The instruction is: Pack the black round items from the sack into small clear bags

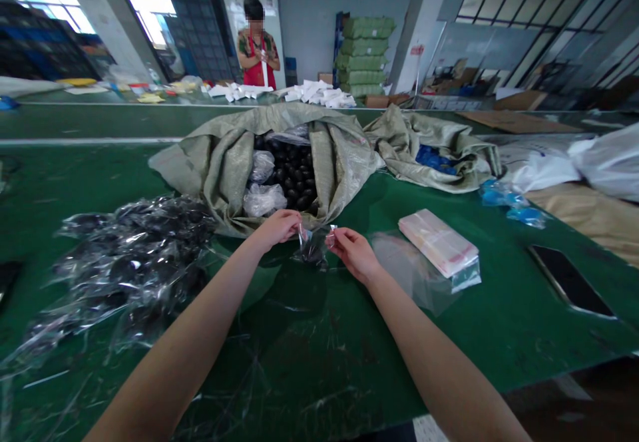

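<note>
Between my hands hangs a clear plastic bag [310,253] with something dark inside, just above the green table. My left hand [282,225] pinches one upper corner of it. The opposite corner is pinched in my right hand [352,250]. Right behind them a woven sack [344,162] lies with its mouth turned back, full of black egg-shaped pieces [294,172] and crumpled clear plastic. To the left spreads a heap of clear bags with dark contents [134,259]. On the right is a stack of flat clear bags [439,241].
A phone [572,281] lies near the table's right edge. Behind it are blue wrapped pieces [514,204] and a second sack [399,142] holding blue items. Across the table [299,375] a person [257,49] stands behind white papers [319,93].
</note>
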Demonstrator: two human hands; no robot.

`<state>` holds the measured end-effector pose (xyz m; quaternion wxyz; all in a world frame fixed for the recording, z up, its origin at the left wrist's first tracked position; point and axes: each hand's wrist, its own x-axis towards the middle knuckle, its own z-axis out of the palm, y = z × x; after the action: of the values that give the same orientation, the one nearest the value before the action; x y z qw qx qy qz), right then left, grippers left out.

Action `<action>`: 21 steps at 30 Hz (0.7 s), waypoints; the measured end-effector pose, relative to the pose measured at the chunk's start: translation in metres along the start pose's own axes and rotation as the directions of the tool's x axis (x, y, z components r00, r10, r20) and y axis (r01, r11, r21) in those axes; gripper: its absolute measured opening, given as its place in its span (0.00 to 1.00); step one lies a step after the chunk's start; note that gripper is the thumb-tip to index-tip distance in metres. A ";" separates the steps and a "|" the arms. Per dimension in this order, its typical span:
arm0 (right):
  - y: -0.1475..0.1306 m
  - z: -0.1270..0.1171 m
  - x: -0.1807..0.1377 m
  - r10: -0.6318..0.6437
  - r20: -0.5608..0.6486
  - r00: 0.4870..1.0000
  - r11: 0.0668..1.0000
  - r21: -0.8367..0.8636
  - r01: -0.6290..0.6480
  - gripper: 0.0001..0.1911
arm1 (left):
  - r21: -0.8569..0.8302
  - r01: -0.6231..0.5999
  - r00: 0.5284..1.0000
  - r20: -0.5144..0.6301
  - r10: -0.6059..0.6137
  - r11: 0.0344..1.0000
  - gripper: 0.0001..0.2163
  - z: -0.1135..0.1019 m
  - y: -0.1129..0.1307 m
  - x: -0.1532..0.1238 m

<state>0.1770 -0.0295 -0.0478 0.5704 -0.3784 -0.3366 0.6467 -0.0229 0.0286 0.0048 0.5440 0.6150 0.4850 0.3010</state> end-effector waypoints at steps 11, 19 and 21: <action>0.001 0.003 0.001 -0.091 -0.031 0.995 0.990 -0.107 0.087 0.16 | 0.723 -0.503 0.753 0.098 0.650 0.474 0.08 0.037 0.019 -0.026; -0.005 0.007 -0.006 -0.266 0.046 0.963 0.890 -0.372 0.264 0.10 | 0.798 -0.446 0.790 0.137 0.598 0.405 0.13 0.047 0.008 -0.025; -0.007 0.008 -0.008 -0.325 0.071 0.943 0.825 -0.466 0.319 0.09 | 0.818 -0.428 0.791 0.133 0.596 0.385 0.13 0.046 0.007 -0.025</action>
<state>0.1739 -0.0364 -0.0373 0.5637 -0.4473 -0.5391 0.4376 0.0117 -0.0114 0.0054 0.0292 0.8815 0.3991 0.2506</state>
